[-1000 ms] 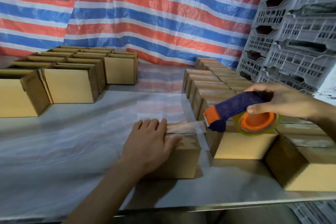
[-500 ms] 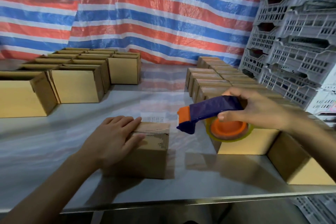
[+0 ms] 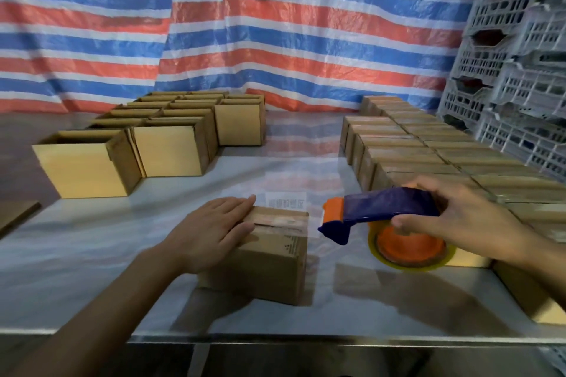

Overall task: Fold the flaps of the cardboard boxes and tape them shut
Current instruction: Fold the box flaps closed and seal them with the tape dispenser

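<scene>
Under your left hand (image 3: 211, 232), fingers flat, sits the box (image 3: 269, 266); its taped seam (image 3: 277, 224) runs toward your right hand (image 3: 459, 217), which grips the tape dispenser (image 3: 382, 208) just clear of it.

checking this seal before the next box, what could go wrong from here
The tape on the box looks uneven along the seam, so it may lift unless the left hand presses it flat. The tape dispenser in the right hand hangs with its cutter end near the box; a careless swing could nick cardboard or fingers.
</scene>
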